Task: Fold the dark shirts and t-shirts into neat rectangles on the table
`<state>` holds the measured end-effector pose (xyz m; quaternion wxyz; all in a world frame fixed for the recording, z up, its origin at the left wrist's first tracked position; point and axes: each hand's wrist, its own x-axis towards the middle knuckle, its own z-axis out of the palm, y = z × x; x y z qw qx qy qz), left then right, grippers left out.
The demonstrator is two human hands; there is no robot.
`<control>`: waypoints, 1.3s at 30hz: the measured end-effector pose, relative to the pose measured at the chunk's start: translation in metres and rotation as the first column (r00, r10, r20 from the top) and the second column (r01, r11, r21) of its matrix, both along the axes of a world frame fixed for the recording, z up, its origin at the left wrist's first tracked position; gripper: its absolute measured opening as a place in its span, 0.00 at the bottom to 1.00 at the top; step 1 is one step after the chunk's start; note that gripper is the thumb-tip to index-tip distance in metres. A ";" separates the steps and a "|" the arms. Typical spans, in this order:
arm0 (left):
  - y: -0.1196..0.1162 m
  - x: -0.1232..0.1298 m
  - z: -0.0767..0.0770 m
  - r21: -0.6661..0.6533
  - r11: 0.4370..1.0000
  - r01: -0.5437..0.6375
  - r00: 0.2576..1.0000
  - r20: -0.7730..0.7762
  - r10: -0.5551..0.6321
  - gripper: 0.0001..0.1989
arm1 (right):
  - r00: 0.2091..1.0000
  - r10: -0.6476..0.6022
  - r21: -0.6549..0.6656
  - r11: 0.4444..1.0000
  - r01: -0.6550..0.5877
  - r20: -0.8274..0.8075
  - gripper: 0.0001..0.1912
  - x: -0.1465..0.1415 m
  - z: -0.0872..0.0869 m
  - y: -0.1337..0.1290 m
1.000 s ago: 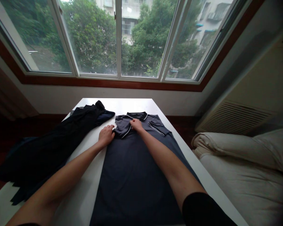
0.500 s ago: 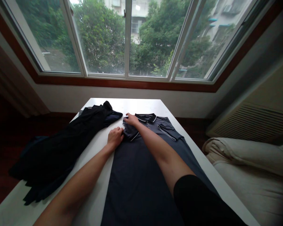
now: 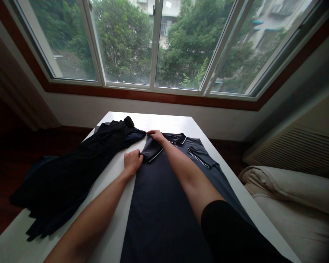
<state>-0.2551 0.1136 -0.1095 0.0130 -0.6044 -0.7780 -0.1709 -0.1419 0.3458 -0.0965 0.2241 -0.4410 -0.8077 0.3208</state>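
Note:
A dark grey-blue polo shirt (image 3: pixel 164 204) lies spread on the white table, its black, white-edged collar (image 3: pixel 181 138) toward the window. The right-side sleeve (image 3: pixel 200 155) is folded inward over the body, its white trim showing. At the shirt's left edge, my left hand (image 3: pixel 132 161) is closed on the fabric by the left sleeve (image 3: pixel 152 149). My right hand (image 3: pixel 156 135) reaches across the shirt and pinches the fabric at the left shoulder, beside the collar. Between both hands the left sleeve is stretched, lying partly over the shirt's body.
A heap of dark clothes (image 3: pixel 79 168) covers the left side of the white table (image 3: pixel 109 190) and hangs over its edge. Beyond the far end are a wall and a window (image 3: pixel 153 47). Light-coloured cushions (image 3: pixel 293 186) sit at the right, below a slatted panel (image 3: pixel 298 146).
My right hand has closed from spread fingers onto the shoulder fabric. My left hand has drawn the sleeve edge slightly outward, pulling it flatter. The view has shifted a little.

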 end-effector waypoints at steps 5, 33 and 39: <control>-0.002 0.001 0.002 0.033 0.999 0.038 0.999 -0.035 -0.037 0.08 | 0.998 -0.011 -0.042 0.999 0.008 -0.069 0.27 0.005 -0.007 -0.002; -0.010 0.013 0.000 0.121 0.907 0.403 0.915 -0.047 -0.401 0.21 | 0.972 -0.098 0.490 0.872 -0.020 0.215 0.19 0.013 -0.013 -0.032; -0.006 0.017 -0.018 -0.117 0.958 0.262 0.964 -0.021 -0.266 0.34 | 0.870 0.178 0.389 0.841 -0.377 0.459 0.29 0.025 -0.031 -0.052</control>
